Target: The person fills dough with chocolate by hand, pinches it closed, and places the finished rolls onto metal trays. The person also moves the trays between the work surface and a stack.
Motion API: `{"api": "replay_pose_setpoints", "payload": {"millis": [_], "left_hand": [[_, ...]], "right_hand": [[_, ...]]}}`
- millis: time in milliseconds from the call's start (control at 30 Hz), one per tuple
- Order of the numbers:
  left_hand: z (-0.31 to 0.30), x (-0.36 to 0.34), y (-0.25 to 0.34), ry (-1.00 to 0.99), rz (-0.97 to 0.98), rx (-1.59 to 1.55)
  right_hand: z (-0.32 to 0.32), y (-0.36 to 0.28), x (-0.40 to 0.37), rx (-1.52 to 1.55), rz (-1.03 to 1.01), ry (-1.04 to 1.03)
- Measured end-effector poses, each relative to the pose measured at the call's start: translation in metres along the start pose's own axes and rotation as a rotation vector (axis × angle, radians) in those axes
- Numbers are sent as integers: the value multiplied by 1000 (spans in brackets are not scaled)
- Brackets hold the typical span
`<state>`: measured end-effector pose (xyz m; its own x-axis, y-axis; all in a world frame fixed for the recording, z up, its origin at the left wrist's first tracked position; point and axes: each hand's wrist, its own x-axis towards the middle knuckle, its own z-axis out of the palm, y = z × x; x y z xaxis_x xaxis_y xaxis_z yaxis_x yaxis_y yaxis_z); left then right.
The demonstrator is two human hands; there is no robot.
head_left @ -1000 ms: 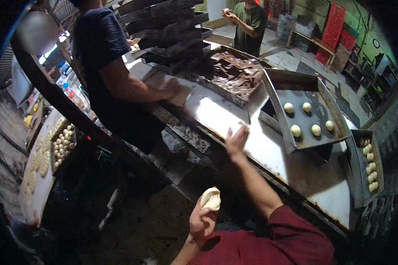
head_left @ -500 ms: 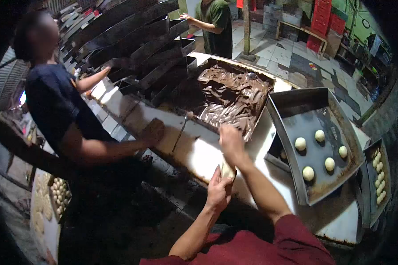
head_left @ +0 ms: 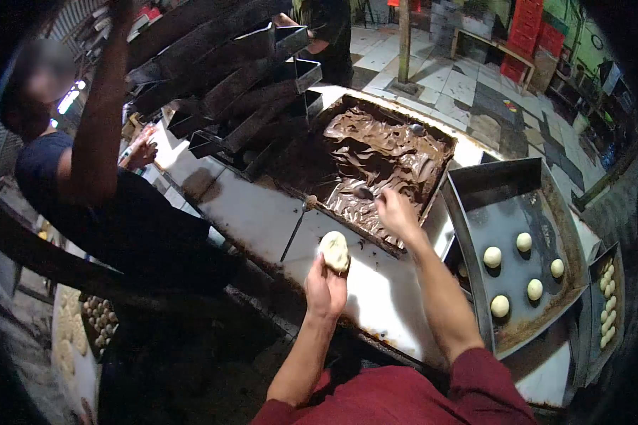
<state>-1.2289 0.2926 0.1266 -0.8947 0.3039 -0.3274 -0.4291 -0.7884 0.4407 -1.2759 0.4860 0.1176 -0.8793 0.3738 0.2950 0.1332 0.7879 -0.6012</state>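
A flat, pale round of dough [head_left: 334, 251] lies on the fingers of my left hand [head_left: 326, 289], over the white tabletop [head_left: 252, 212]. My right hand [head_left: 398, 214] is closed round a spoon [head_left: 364, 193], whose dark bowl is at the surface of the brown, chocolate-like filling [head_left: 383, 159]. This glossy filling spreads through a large rectangular tray [head_left: 443, 188]. Another long-handled spoon [head_left: 298, 225] rests near the tray's front corner, apart from both hands.
At right, a metal baking pan [head_left: 483, 301] holds several dough balls [head_left: 500, 306]; another pan [head_left: 595, 347] with dough pieces stands beyond it. Stacked dark pans [head_left: 241, 92] rise at the back left. A co-worker [head_left: 120, 227] stands at left, one arm raised; another person [head_left: 329, 35] is behind.
My right hand has moved from the dough to the filling, where a spoon now shows in it. The dough now lies open and flat on my left hand. The left co-worker's arm has risen.
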Motion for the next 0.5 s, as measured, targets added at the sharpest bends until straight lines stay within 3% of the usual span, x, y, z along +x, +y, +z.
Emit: {"api": "replay_pose_setpoints", "payload": {"millis": [67,133,200,233,267,333,367,400,433,500], "left_hand": [[-1,11,-3,-82,-72,-106],[12,0,-1,-186,-165,-258],[27,-28,5,-249,-160,-269],[25,-40,12,-240,-229,-336],[13,-52,18,-392,-248,-415],[1,-79,30,-424,-185,-371],[-11,-87,34,-426,-64,-243],[-22,-94,37,-426,60,-119],[-24,-109,39,-395,85,54],[-16,-147,35,-387,62,61]], "right_hand": [[-48,-50,-53,288,46,-73],[-54,-65,-98,413,54,-65],[-44,-65,-132,520,-53,65],[-34,-47,-142,530,-264,171],[-27,-31,-146,534,-411,245],[-21,-1,-156,314,-369,251],[-11,11,-159,434,-216,297],[-7,18,-161,259,-147,383],[5,35,-165,150,-71,385],[5,45,-174,8,69,275]]}}
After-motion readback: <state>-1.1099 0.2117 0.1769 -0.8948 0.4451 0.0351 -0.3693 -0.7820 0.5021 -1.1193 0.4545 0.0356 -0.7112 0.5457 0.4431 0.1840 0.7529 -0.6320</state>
